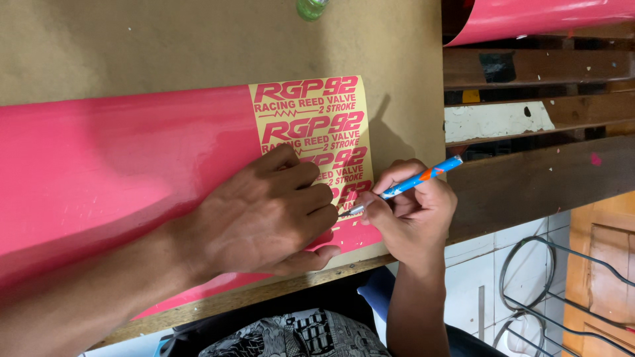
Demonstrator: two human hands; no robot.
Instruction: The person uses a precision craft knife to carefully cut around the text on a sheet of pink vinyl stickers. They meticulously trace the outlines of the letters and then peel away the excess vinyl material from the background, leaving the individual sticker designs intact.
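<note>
A long pink vinyl sheet (pixel 99 165) lies across a brown table (pixel 165 39). At its right end the pink film is peeled away, leaving pink cut letters on a pale yellow backing (pixel 311 112). My left hand (pixel 264 215) lies flat on the sheet, fingers pressing the lower rows of letters. My right hand (pixel 413 215) grips a blue and orange craft knife (pixel 413 182) like a pen. Its metal tip touches the sheet just right of my left fingertips, near the table's front edge.
A green bottle (pixel 311 8) stands at the table's far edge. Another pink vinyl roll (pixel 542 16) lies at the top right over dark wooden shelving (pixel 536 66). A metal wire rack (pixel 562 291) stands on white floor tiles at the lower right.
</note>
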